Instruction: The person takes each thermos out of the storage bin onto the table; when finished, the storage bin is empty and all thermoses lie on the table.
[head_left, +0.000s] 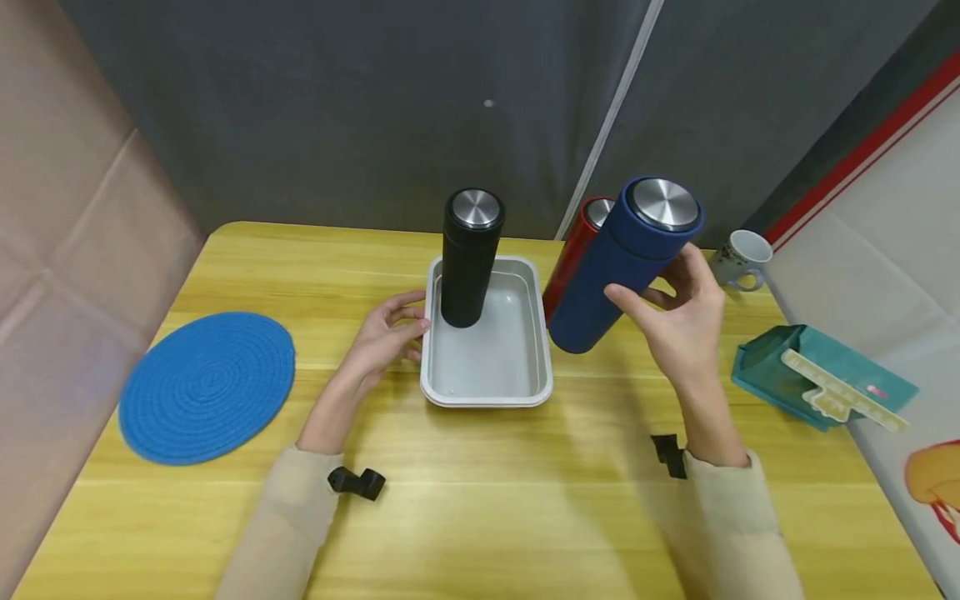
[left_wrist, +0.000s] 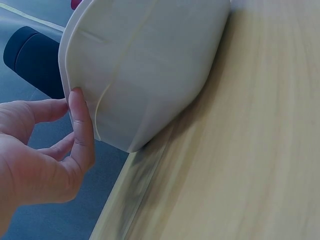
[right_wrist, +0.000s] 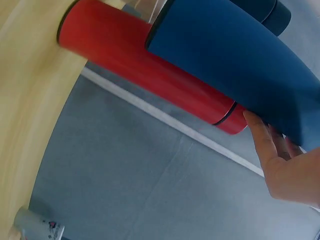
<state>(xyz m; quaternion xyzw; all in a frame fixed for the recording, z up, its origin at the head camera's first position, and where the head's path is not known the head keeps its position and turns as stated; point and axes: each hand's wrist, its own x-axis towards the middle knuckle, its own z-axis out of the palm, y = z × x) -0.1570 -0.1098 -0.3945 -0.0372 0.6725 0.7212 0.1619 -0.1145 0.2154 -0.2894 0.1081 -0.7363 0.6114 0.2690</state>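
My right hand (head_left: 686, 321) grips a blue thermos (head_left: 611, 271) near its steel-topped lid. The thermos leans with its base to the left, beside the tray's right edge. Behind it a red thermos (head_left: 572, 250) is partly hidden; the right wrist view shows more of the red body (right_wrist: 145, 65). A black thermos (head_left: 468, 267) stands upright in the back left part of a light grey rectangular tray (head_left: 487, 403). My left hand (head_left: 382, 337) holds the tray's left edge, thumb and fingers at its rim, as the left wrist view shows at the tray's outer wall (left_wrist: 145, 70).
A round blue woven mat (head_left: 208, 387) lies on the left of the wooden table (head_left: 480, 508). At the right are a patterned mug (head_left: 738, 257) and a teal bag (head_left: 817, 375) with a cream clip. A dark grey panel (head_left: 360, 117) rises behind the table.
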